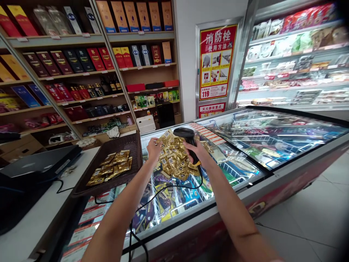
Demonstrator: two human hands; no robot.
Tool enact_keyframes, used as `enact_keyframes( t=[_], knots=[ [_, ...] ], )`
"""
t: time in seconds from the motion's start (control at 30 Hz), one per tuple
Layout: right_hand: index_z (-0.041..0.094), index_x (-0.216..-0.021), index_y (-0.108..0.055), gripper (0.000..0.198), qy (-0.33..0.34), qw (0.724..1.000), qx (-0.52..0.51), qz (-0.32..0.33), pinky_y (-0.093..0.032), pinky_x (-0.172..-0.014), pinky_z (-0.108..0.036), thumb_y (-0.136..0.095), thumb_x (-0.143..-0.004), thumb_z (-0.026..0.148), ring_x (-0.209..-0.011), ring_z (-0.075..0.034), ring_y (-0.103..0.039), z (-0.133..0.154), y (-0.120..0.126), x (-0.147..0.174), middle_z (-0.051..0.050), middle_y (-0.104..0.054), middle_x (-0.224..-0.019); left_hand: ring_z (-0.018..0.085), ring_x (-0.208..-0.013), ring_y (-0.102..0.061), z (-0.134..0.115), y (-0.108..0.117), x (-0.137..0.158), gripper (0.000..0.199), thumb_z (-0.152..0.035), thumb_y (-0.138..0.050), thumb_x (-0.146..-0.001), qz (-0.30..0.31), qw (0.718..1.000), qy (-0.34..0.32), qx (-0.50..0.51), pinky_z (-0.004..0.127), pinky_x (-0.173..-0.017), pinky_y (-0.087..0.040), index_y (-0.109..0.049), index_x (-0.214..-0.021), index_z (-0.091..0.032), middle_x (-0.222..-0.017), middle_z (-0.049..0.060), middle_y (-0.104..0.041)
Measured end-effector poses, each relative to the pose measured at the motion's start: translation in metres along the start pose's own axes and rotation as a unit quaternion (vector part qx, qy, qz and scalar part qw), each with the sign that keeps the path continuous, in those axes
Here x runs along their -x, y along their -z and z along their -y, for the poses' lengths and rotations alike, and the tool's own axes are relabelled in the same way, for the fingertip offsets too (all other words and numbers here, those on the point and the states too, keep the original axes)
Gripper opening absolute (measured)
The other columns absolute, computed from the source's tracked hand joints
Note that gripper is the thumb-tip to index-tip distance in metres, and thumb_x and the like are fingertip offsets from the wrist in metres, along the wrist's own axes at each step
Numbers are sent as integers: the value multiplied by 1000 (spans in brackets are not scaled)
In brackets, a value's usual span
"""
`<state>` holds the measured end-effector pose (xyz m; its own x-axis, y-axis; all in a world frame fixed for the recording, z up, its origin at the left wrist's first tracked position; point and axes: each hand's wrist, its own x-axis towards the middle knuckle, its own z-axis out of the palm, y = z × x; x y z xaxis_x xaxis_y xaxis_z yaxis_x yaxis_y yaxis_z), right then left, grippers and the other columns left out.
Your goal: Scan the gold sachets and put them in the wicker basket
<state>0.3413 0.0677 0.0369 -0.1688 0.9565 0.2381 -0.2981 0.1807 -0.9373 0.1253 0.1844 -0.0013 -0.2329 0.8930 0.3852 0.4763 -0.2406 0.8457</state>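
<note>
My right hand (pixel 195 151) is wrapped round the grip of a black barcode scanner (pixel 185 134), its head over a heap of gold foil packets (pixel 176 165). The heap lies on the glass lid of a chest freezer (pixel 174 227). At the heap's left edge, my left hand (pixel 154 148) has its fingers curled beside a packet with a pale label. Whether those fingers pinch that packet I cannot make out. More gold packets (pixel 116 165) lie in a dark woven basket (pixel 136 149) to the left. A black cable (pixel 174 186) hangs from the scanner and runs left across the glass.
A second freezer section (pixel 272 142) extends right, with packaged food under its glass. Left of the basket, a white counter (pixel 51 203) carries a dark machine (pixel 43 156). Shelves of boxed goods (pixel 73 60) stand behind, and a lit refrigerated display (pixel 294 65) at the back right.
</note>
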Motion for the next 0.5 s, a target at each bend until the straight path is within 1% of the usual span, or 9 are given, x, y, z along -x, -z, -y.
enact_keyframes(
  t=[0.1, 0.17, 0.23, 0.33, 0.5],
  knots=[
    [22, -85, -53, 37, -4, 1000, 4, 20, -34, -30, -21, -73, -75, 51, -31, -7, -42, 19, -18, 26, 8, -51, -54, 17, -69, -61, 2, 41, 11, 21, -32, -70, -74, -8, 1000, -9, 17, 26, -61, -45, -62, -91, -21, -77, 3, -66],
    [21, -86, -52, 36, -15, 999, 7, 47, -35, -31, -20, -71, -77, 50, -32, -7, -42, 23, -28, 41, 8, -51, -54, 16, -66, -60, 3, 63, 23, 24, -34, -72, -71, -1, 999, -13, 36, 25, -59, -45, -63, -88, -21, -75, 2, -67],
    [21, -82, -51, 35, -29, 997, 10, 70, -36, -31, -21, -70, -78, 50, -32, -7, -42, 19, -37, 53, 8, -51, -54, 16, -66, -60, 3, 78, 35, 25, -35, -72, -70, 12, 998, -10, 58, 25, -58, -44, -63, -88, -21, -75, 2, -67],
    [22, -79, -49, 36, -45, 996, 13, 74, -34, -30, -21, -70, -78, 50, -31, -7, -42, 7, -48, 64, 8, -49, -52, 16, -68, -60, 2, 90, 51, 25, -35, -70, -69, 26, 997, -4, 78, 24, -57, -43, -61, -87, -20, -75, 2, -67],
    [22, -85, -52, 37, -63, 997, 16, 52, -35, -29, -21, -71, -76, 53, -30, -7, -41, -2, -61, 77, 8, -49, -52, 15, -68, -60, 4, 100, 69, 25, -35, -70, -69, 43, 995, 4, 94, 23, -58, -43, -60, -86, -19, -76, 2, -67]
  ],
)
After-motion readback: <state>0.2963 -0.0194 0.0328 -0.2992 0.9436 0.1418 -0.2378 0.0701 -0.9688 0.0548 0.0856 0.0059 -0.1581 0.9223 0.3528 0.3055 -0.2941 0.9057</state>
